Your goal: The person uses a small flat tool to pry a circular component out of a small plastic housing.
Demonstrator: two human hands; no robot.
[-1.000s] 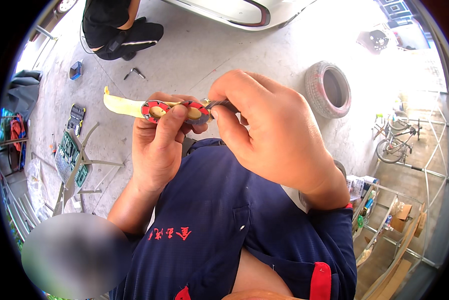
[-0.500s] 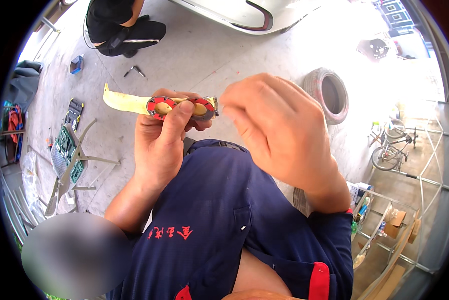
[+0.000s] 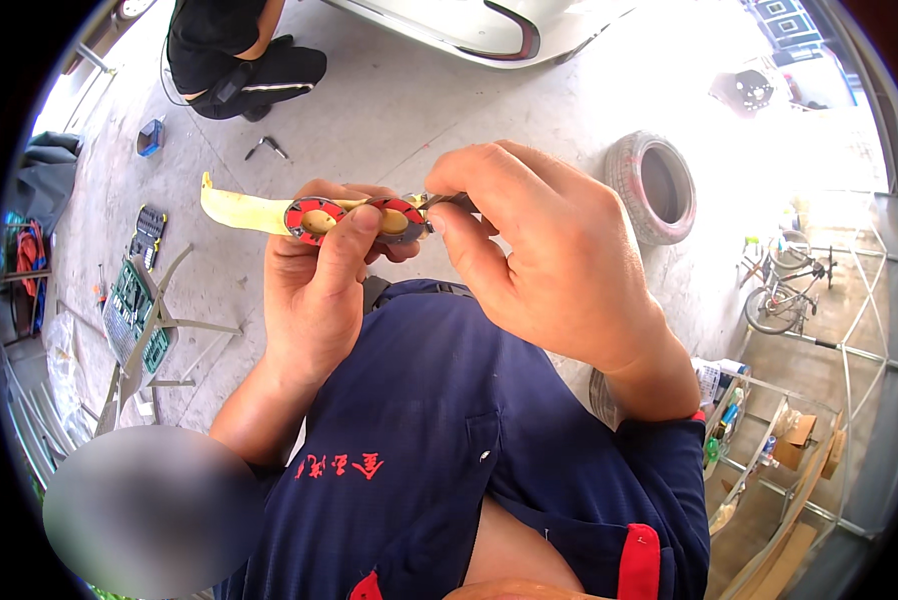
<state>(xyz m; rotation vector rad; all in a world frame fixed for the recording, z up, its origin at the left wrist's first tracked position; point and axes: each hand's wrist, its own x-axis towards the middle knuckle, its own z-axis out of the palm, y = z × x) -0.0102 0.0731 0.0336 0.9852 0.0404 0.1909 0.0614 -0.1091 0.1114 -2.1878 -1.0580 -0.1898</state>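
My left hand (image 3: 321, 285) is closed around a small tool with two red-and-black rings (image 3: 303, 222), its thumb pressed across the middle. Both rings have pale yellow centres. From the tool's left end a yellow strip (image 3: 241, 209) stretches out and curls up at its tip. At the right end, my right hand (image 3: 559, 250) pinches a thin dark strip (image 3: 453, 201) between thumb and fingers. That strip touches or sits very close to the tool's metal-looking end; its other end is hidden in my fingers.
A person in black (image 3: 234, 60) crouches at the upper left, near a white car (image 3: 449, 25). A tyre (image 3: 619, 190) lies to my right. On the left stand a folding chair (image 3: 174, 322) and a green tool case (image 3: 156, 350). A bicycle (image 3: 774, 308) and metal rack (image 3: 769, 400) are at right.
My right hand has turned and closed in on the tool's right end, and a dark strip now shows in its pinch. My left hand still holds the tool, almost unmoved.
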